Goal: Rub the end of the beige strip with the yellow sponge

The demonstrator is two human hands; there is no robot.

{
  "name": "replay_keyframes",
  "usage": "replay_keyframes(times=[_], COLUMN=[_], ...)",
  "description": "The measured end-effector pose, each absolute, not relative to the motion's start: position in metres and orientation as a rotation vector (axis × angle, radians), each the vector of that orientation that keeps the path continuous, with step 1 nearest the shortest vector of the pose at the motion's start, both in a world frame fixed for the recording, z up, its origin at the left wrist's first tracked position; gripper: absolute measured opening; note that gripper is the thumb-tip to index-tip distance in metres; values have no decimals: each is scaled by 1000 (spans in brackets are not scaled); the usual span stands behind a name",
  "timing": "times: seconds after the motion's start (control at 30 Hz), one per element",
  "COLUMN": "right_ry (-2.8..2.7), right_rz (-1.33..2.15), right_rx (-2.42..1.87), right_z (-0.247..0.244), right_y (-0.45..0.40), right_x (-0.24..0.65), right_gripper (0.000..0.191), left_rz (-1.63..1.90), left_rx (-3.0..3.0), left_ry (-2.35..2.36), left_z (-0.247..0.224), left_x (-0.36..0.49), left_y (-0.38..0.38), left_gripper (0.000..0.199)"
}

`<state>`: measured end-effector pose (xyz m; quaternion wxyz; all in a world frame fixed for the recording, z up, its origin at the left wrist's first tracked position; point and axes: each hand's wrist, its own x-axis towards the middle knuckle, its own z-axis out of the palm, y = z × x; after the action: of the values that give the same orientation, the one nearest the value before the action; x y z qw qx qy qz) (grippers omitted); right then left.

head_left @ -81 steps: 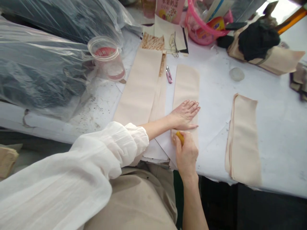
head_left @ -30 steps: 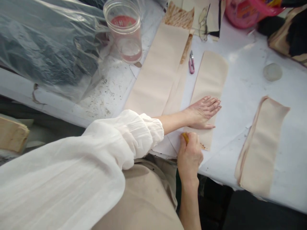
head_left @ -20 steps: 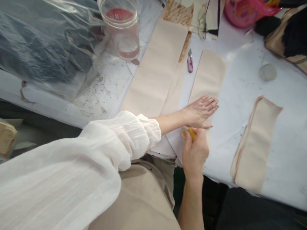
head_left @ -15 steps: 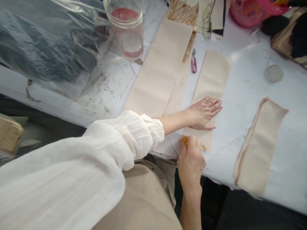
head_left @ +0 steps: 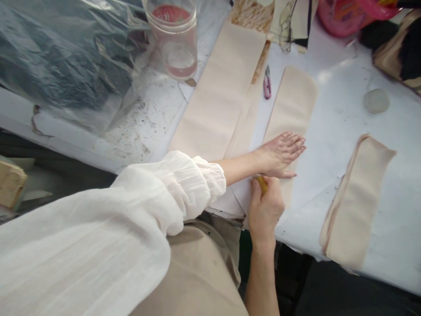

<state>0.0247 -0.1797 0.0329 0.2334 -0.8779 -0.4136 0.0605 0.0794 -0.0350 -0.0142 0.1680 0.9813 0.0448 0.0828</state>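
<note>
My left hand (head_left: 283,153) lies flat, palm down and fingers stretched out, across a beige strip (head_left: 294,103) on the white table. Just below it, my right hand (head_left: 267,204) is closed around a small yellow tool (head_left: 262,184) over the strip's near end; its tip is hidden. Pink-handled snips (head_left: 267,85) rest left of the strip's far part. Further left lie longer beige pieces (head_left: 222,87), with a brown-smeared piece (head_left: 251,15) at their far end. A folded beige stack (head_left: 360,202) sits at the right.
A clear jar (head_left: 177,48) stands beyond my left sleeve, beside a large plastic-wrapped dark bundle (head_left: 66,57). A pink basket (head_left: 348,17) is at the far right, with a round translucent object (head_left: 376,101) nearer. The table's front edge (head_left: 305,252) runs below my hands.
My right hand has moved slightly up toward my left hand, and the yellow tool in it has turned. The brown mark seen earlier at the strip's near end is now covered. My left hand stays in place.
</note>
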Motion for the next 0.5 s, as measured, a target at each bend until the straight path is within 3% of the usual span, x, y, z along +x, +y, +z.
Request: replay_keyframes(times=[0.23, 0.4, 0.5], right_ry=[-999, -951, -1070], right_rz=[513, 200, 194], right_rx=[-2320, -2285, -2366], right_z=[54, 53, 35], right_y=[-210, -192, -177], right_x=[14, 31, 27], right_gripper=[16, 19, 20], left_rz=[229, 203, 197], left_rx=[2787, 2785, 2792], left_ry=[131, 140, 140], left_z=[-15, -14, -13], left_x=[80, 81, 80], left_y=[-35, -35, -35], left_gripper=[86, 87, 87])
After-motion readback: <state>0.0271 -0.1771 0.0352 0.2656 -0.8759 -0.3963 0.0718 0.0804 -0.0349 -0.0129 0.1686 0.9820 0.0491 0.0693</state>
